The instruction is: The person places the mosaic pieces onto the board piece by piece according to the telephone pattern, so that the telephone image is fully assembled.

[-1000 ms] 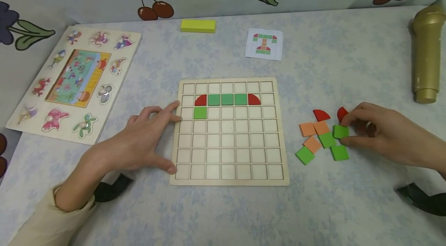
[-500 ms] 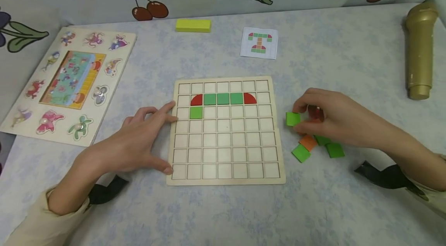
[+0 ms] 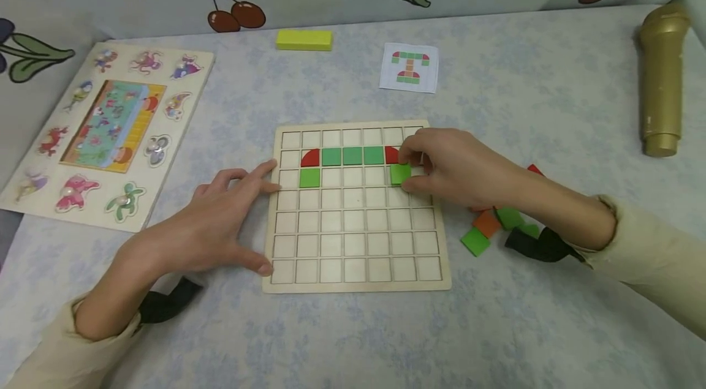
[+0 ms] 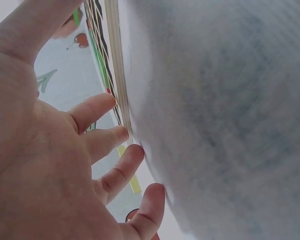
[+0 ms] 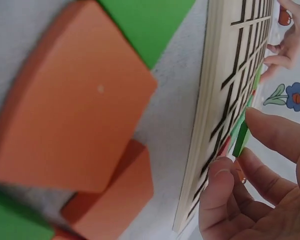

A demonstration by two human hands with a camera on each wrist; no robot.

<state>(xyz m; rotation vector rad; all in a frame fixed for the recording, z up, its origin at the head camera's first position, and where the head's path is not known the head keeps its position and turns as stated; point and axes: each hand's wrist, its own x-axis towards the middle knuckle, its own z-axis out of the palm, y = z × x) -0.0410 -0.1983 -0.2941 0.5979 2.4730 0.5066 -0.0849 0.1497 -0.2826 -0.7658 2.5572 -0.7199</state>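
Note:
The square wooden grid board (image 3: 353,248) lies flat on the table, seen in the head view. My left hand (image 3: 212,226) rests at its left side, thumb and fingertips spread against the edge. Between thumb and fingers, my right hand (image 3: 458,165) pinches a green square tile (image 3: 399,174) over the third row, below a red quarter-circle tile (image 3: 390,155). The right wrist view shows that green tile (image 5: 241,141) tilted off the grid. Row two also bears green squares (image 3: 353,156) and a left red quarter circle (image 3: 311,158); another green square (image 3: 310,178) sits beneath that.
Loose orange tiles (image 3: 488,223) and green tiles (image 3: 475,242) lie right of the board, partly under my right arm. Behind the board are a pattern card (image 3: 409,68) and a yellow block (image 3: 304,40). An animal puzzle (image 3: 190,86) lies left, a gold microphone-shaped object (image 3: 662,83) right.
My right hand has picked a green square from the loose tiles and carried it left onto the board's right part. The left hand stays at the board's edge.

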